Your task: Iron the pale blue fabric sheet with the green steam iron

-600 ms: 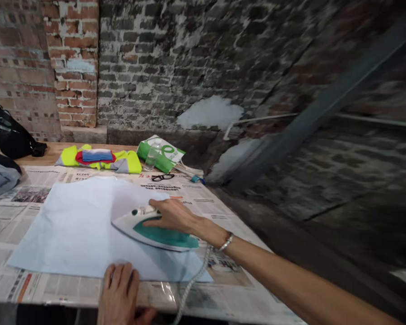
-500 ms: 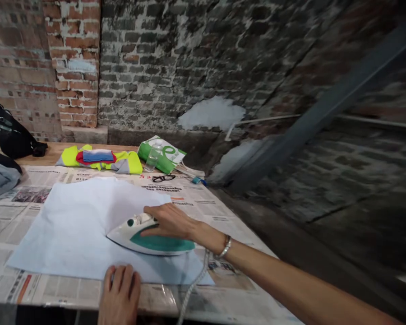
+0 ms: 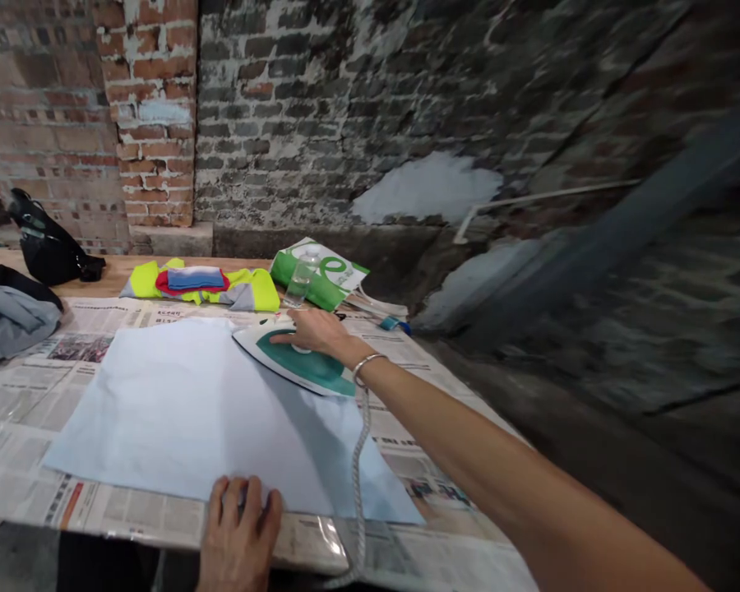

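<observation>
A white and teal clothes iron (image 3: 308, 367) rests on the far right part of a pale blue cloth (image 3: 178, 403), its tip pointing left. My right hand (image 3: 317, 333) is wrapped round the iron's handle, and a bracelet circles that wrist. From the iron's rear a braided grey cord (image 3: 358, 477) runs down over the cloth to the table's near edge. At the cloth's near edge my left hand (image 3: 240, 526) lies with its fingers spread and fingertips resting on the fabric. Nothing is gripped in it.
Newspaper (image 3: 117, 516) covers the table. Along the back lie a yellow reflective vest (image 3: 262, 289) with a folded red and blue cloth (image 3: 194, 278), a clear bottle (image 3: 302, 278) and a green-white bag (image 3: 339, 275). A black bag (image 3: 46, 247) and grey garment (image 3: 9, 316) are left; a brick wall (image 3: 296, 107) stands behind.
My right hand has slid the iron away from me, from the middle of the cloth to its far right part. My left hand stays at the near edge. The view has shifted slightly left.
</observation>
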The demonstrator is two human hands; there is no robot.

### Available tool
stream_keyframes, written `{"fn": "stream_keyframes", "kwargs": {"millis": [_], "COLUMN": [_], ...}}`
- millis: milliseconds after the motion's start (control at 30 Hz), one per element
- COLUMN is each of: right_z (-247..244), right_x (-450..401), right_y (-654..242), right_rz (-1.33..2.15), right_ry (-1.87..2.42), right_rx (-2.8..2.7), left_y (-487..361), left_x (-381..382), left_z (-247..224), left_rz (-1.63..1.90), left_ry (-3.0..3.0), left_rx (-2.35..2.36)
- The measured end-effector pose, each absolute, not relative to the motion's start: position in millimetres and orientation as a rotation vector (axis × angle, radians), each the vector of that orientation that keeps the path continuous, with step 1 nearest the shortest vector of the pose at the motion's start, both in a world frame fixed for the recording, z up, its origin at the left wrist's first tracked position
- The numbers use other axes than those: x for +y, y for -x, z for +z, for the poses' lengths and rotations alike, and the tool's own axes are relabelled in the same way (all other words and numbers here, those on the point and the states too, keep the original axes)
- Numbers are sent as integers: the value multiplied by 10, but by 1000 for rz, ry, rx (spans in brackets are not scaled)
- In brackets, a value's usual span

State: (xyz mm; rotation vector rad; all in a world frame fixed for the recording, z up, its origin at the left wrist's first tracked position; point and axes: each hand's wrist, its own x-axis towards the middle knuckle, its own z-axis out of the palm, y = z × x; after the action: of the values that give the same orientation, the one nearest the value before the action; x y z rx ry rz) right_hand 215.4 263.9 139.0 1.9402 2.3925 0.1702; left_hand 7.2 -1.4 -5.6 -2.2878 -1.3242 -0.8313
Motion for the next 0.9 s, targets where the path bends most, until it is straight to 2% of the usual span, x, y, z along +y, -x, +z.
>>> {"fn": "stream_keyframes", "kwargs": {"millis": [300, 467, 733, 900], "right_z": [1487, 1431, 1393, 1420], "right_x": [1677, 1277, 1875, 2089], "right_y": [-2216, -2110, -1713, -1599], "right_rz": [-145, -73, 135, 125], "right_ry": [-1553, -1441, -1862, -1911], "right_rx": [2588, 2636, 2383, 2403], "left_y": [-85, -84, -84, -70], "left_x": [-26, -36, -56, -67], "left_z": [-91, -115, -2, -16], "left_rz": [-830, -832, -811, -794], "left_ry": [2275, 2276, 2303, 2328], "left_rx": [-1324, -1327, -1341, -1363]}}
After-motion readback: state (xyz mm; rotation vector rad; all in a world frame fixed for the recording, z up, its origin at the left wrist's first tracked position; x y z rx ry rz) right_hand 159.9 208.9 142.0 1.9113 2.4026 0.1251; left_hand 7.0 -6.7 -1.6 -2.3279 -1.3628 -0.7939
